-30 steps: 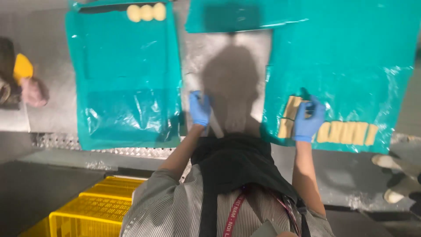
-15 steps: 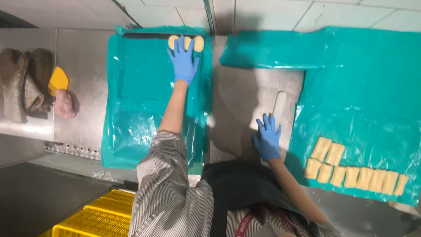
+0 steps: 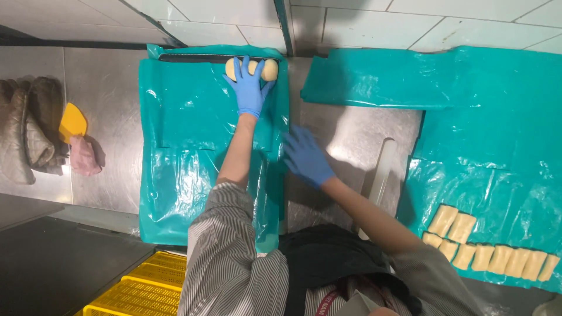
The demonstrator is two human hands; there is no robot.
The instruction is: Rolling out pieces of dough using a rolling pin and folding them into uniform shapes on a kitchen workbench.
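Note:
My left hand (image 3: 249,88), in a blue glove, reaches to the far end of a teal plastic sheet (image 3: 181,152) and rests its spread fingers on a row of pale round dough balls (image 3: 268,69). My right hand (image 3: 305,155), also gloved in blue, hovers blurred above the steel table (image 3: 345,134) with fingers apart and nothing in it. A white rolling pin (image 3: 379,175) lies on the steel just to its right. Several cut dough pieces (image 3: 486,248) lie in a row on a second teal sheet (image 3: 497,140) at the right.
A yellow scraper (image 3: 72,123), a pink cloth (image 3: 85,157) and brownish gloves (image 3: 26,131) lie at the left on the steel. A yellow crate (image 3: 137,289) stands below the table's front edge. White wall tiles run along the back.
My right hand has left the rolling pin and moved left over the bare steel. My left hand stays on the dough balls at the far end of the left sheet.

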